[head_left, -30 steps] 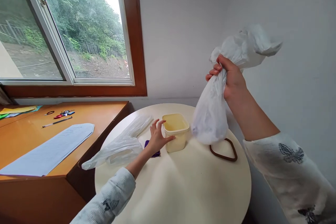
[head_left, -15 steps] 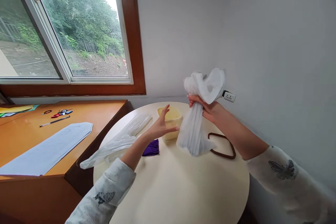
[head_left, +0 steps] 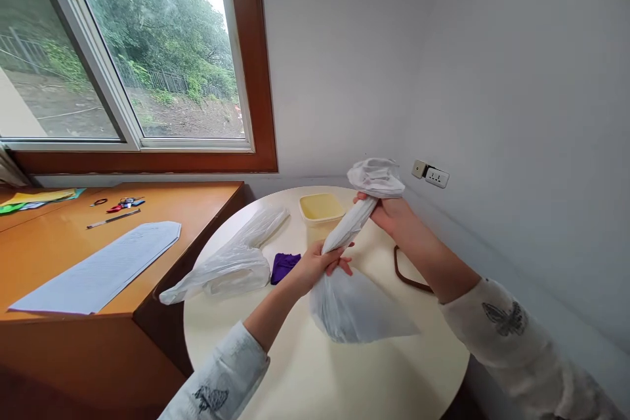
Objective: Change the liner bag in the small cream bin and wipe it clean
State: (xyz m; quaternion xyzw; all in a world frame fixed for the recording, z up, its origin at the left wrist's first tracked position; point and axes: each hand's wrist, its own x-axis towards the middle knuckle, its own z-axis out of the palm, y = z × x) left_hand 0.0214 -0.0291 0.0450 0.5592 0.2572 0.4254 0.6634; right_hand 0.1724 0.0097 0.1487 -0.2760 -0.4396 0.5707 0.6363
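A white plastic bag (head_left: 352, 223) is stretched at a slant between my hands, gathered into a narrow neck. My right hand (head_left: 386, 210) is closed round its upper part, with a bunched end puffing out above the fist. Lower down, my left hand (head_left: 322, 266) grips the same neck, and the loose bottom of the bag fans out below it towards the right. Just behind my left hand stands a pale yellow plastic tub (head_left: 319, 210), open at the top. A folded purple cloth (head_left: 284, 268) lies left of the tub, beside my left wrist.
Another white plastic bag (head_left: 236, 256) lies across the left of the round table (head_left: 295, 367). A brown frame-like ring (head_left: 411, 279) rests under my right forearm. Papers (head_left: 108, 269), a pen (head_left: 113, 218) and keys (head_left: 128, 203) are on the wooden desk (head_left: 197, 210). Wall sockets (head_left: 436, 176) sit behind.
My left hand has moved from open beside the bag to gripping its neck. The hanging bag now slants between both hands, its lower end spread out nearer to me.
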